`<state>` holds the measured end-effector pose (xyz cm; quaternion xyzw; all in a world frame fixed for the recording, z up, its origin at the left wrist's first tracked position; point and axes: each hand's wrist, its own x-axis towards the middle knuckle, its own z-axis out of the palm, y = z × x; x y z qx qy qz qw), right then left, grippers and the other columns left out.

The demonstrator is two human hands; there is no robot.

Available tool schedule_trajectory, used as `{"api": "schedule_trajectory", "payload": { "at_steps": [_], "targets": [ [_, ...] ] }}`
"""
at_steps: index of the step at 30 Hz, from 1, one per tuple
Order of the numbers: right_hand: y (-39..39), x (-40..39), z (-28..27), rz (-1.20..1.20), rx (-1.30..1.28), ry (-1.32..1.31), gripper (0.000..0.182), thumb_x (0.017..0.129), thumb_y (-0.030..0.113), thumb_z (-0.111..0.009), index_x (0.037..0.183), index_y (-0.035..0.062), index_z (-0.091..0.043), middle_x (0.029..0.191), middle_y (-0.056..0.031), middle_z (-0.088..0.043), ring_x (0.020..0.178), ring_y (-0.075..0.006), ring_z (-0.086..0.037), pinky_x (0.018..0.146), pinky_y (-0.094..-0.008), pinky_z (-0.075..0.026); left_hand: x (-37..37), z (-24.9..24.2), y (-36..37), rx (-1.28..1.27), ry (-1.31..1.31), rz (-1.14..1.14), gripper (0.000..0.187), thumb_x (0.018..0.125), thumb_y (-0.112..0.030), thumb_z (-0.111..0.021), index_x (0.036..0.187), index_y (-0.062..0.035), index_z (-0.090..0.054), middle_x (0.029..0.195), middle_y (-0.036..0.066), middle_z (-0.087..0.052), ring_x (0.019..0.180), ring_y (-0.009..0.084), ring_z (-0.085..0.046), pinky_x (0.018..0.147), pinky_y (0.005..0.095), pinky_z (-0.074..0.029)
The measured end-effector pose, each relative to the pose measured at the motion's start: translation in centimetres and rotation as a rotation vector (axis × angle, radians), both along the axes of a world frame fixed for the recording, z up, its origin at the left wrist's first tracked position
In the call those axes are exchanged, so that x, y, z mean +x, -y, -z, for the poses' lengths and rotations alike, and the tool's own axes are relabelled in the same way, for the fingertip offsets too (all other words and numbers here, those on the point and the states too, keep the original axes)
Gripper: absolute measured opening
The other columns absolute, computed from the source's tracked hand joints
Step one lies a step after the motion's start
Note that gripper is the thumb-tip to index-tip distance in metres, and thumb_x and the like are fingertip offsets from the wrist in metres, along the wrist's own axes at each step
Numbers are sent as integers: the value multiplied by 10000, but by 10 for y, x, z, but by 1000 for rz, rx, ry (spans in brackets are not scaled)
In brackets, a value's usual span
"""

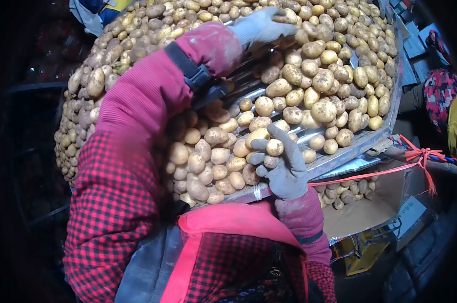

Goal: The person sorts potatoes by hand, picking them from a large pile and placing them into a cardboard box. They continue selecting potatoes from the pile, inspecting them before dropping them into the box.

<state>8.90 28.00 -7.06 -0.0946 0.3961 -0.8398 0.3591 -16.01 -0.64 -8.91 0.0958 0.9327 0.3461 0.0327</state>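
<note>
Heaped across a slanted metal sorting table point(369, 139), potatoes point(309, 76) are mid-sorting: the gloved right hand point(281, 164) pinches a small potato point(275, 147), the left hand point(263, 26) closes over potatoes upslope, so judging each tuber likely follows.

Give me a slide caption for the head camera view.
Gloved right hand holds small potatoes; left hand reaches across the heap.
</note>
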Motion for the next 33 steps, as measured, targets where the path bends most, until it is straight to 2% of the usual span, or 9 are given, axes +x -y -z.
{"api": "schedule_trajectory", "payload": {
  "at_steps": [2,4,6,8,12,18,25,29,33],
  "targets": [
    [0,-1,2,3,-85,127,485,1102,114,-425,1578,49,-359,1298,-199,-627,1031,-179,-668,824,-279,-540,-3,-37,-27,154,91,-159,598,915,-426,-744,1462,-247,-581,1387,210,-634,1221,360,-649,1025,418,-532],
    [-1,-2,5,10,-176,261,501,1081,43,-437,1576,46,-360,1294,-196,-632,1025,-173,-672,811,-269,-543,30,-69,-53,397,139,-143,580,939,-270,-716,1450,-59,-539,1264,183,-649,1089,300,-653,929,413,-542],
    [-1,-1,7,6,-179,292,545,1045,-37,-442,1577,55,-364,1294,-192,-634,1026,-176,-675,805,-263,-546,48,-108,-55,407,389,-164,698,928,-283,-746,1532,-76,-465,1411,180,-581,1269,315,-563,1058,426,-479],
    [-1,-3,4,4,-138,214,537,1053,-22,-439,1578,61,-366,1300,-194,-633,1035,-186,-678,807,-268,-548,26,-65,-3,-447,154,-55,606,898,-443,-753,1426,-187,-599,1323,180,-674,1200,360,-655,1021,438,-529],
    [-2,-4,6,-4,-120,296,535,1064,-8,-422,1588,74,-358,1325,-199,-626,1064,-203,-685,818,-271,-552,73,-52,24,-864,369,151,470,876,-455,-751,1234,-162,-671,1112,173,-723,1075,361,-694,931,464,-543],
    [2,-4,3,59,-78,298,499,1143,233,-374,1623,110,-311,1376,-185,-616,1071,-204,-699,794,-264,-559,77,-34,16,-880,247,90,342,899,-429,-720,1115,-164,-716,1089,119,-737,1027,330,-699,893,446,-543],
    [4,-7,0,101,-142,385,734,1090,595,-340,1630,101,-279,1435,-168,-585,1156,-264,-675,817,-302,-560,147,-114,-42,109,557,174,453,946,-226,-775,1359,-85,-652,1203,47,-723,1087,145,-647,966,328,-536],
    [2,-5,5,123,-286,516,751,1070,623,-379,1618,114,-307,1457,-175,-567,1141,-296,-681,801,-319,-553,164,-116,-44,110,517,279,563,927,-240,-785,1440,-102,-599,1293,95,-693,1128,181,-656,997,341,-528],
    [-3,-6,21,72,-556,582,719,1080,559,-429,1625,115,-283,1506,-248,-503,1171,-335,-664,813,-360,-569,166,-78,-25,-549,447,363,504,876,-326,-772,1298,-97,-615,1088,181,-688,1009,345,-678,867,439,-538]
  ]
}}
